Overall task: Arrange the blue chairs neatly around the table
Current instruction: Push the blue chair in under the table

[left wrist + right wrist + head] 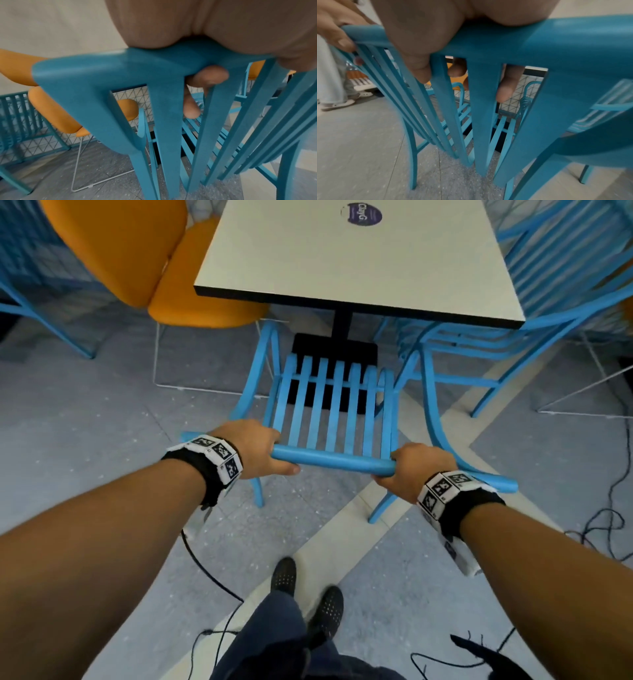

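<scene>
A blue slatted chair [329, 405] stands in front of me at the near edge of the white table [342, 261], its seat partly under the tabletop. My left hand [260, 451] grips the left part of the chair's top rail [335, 462]. My right hand [411, 470] grips the right part of the same rail. In the left wrist view the fingers [207, 78] curl behind the rail [120, 65]. The right wrist view shows my thumb and fingers [506, 86] wrapped over the rail [539, 40]. A second blue chair [479, 344] stands at the table's right side.
An orange padded chair [164, 268] on a white wire frame stands at the table's left side. More blue furniture [37, 285] stands at far left. Black cables [609, 518] trail on the grey floor at right and near my feet [308, 594]. A person's legs [339, 97] show at left.
</scene>
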Available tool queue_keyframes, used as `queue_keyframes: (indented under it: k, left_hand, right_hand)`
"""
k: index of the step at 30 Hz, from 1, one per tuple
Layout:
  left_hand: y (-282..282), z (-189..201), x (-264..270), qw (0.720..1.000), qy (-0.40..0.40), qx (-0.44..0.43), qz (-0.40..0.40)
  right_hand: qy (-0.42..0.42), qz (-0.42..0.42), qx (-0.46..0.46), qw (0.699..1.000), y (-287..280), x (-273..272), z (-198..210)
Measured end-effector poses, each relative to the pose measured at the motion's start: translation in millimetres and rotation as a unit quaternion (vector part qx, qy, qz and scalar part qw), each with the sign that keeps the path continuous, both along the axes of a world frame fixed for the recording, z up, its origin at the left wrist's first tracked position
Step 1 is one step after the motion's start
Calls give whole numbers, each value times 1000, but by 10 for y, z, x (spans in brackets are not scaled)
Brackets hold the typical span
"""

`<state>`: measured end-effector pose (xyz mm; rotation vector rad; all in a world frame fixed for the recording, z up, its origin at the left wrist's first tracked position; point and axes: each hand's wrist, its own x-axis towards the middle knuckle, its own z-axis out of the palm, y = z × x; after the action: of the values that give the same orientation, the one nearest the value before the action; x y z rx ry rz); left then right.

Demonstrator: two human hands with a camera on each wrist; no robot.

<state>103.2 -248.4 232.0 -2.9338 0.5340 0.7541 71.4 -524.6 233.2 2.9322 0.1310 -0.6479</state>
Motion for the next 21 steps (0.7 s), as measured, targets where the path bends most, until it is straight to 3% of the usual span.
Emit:
queue_keyframes:
  k: [8,13,21]
  left_hand:
    - [323,-47,-131,995,-93,-35,-17]
    - [628,-93,-48,992,-109,-58,26]
    - [-31,62,-97,994,-92,-32,56]
  right_hand:
    - [37,25,-38,998,311,-43,152]
    - [15,82,-19,996,523,139,266]
    - [8,128,-41,991,-66,491,338]
